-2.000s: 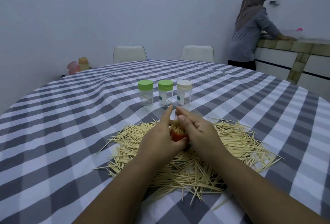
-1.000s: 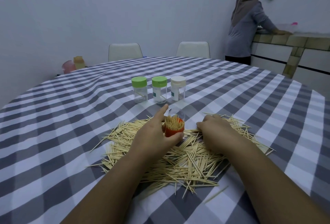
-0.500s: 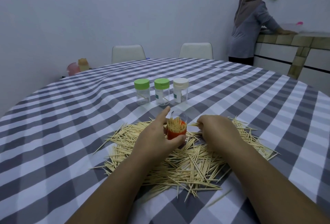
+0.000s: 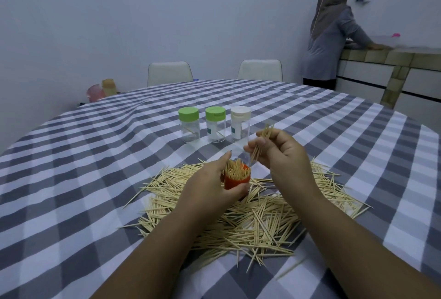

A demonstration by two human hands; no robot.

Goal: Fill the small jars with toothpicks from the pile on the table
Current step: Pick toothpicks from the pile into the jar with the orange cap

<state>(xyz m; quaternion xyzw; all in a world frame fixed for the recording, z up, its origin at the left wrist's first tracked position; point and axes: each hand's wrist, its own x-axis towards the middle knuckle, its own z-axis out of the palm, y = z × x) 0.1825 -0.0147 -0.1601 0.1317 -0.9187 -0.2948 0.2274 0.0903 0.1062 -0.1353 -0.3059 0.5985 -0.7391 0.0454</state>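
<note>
My left hand (image 4: pixel 210 186) grips a small open jar with a red collar (image 4: pixel 236 181), packed with upright toothpicks, just above the pile of toothpicks (image 4: pixel 250 215) on the table. My right hand (image 4: pixel 280 153) pinches a small bundle of toothpicks (image 4: pixel 261 146) above and to the right of the jar's mouth, tips slanting down toward it. Behind the pile stand three capped jars in a row: two with green lids (image 4: pixel 189 124) (image 4: pixel 215 124) and one with a white lid (image 4: pixel 240 123), each nearly empty.
The round table wears a grey-and-white checked cloth (image 4: pixel 95 167). Two white chairs (image 4: pixel 170 73) (image 4: pixel 260 69) stand at its far side. A person (image 4: pixel 331 34) leans on a tiled counter (image 4: pixel 391 60) at the back right. Pink and orange containers (image 4: pixel 102 91) sit far left.
My right hand has lifted off the pile with a pinch of toothpicks and risen beside the jar's mouth. My left hand has kept hold of the red jar.
</note>
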